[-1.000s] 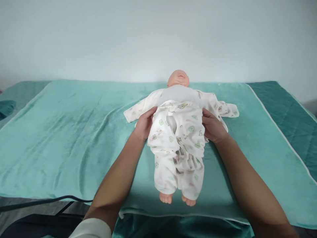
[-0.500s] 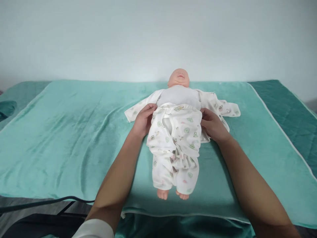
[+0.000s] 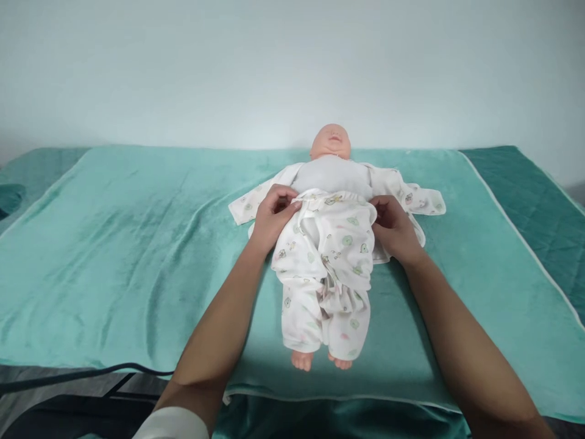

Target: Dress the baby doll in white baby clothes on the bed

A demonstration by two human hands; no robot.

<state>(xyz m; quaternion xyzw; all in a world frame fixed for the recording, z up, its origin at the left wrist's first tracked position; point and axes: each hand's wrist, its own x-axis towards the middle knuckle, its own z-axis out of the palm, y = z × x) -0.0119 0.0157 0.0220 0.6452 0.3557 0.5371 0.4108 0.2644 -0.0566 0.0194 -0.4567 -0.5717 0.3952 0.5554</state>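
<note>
A baby doll (image 3: 329, 144) lies on its back on a teal towel (image 3: 137, 244), head away from me. It wears white printed pants (image 3: 326, 268) and an open printed jacket (image 3: 411, 198) spread under its grey torso. My left hand (image 3: 272, 216) pinches the pants' waistband at the doll's left side as I see it. On the other side my right hand (image 3: 393, 228) grips the same waistband. Both hands are closed on the fabric. Two bare feet (image 3: 320, 361) stick out of the pant legs.
The towel covers a darker green quilted bed (image 3: 516, 183) that runs to a pale wall. A black cable (image 3: 82, 372) runs along the near left edge, below the towel. A dark green bundle (image 3: 9, 198) lies at the far left.
The waistband has been pulled a little higher up the doll's belly, and my left hand's fingers have curled over it. The doll has shifted slightly away from me.
</note>
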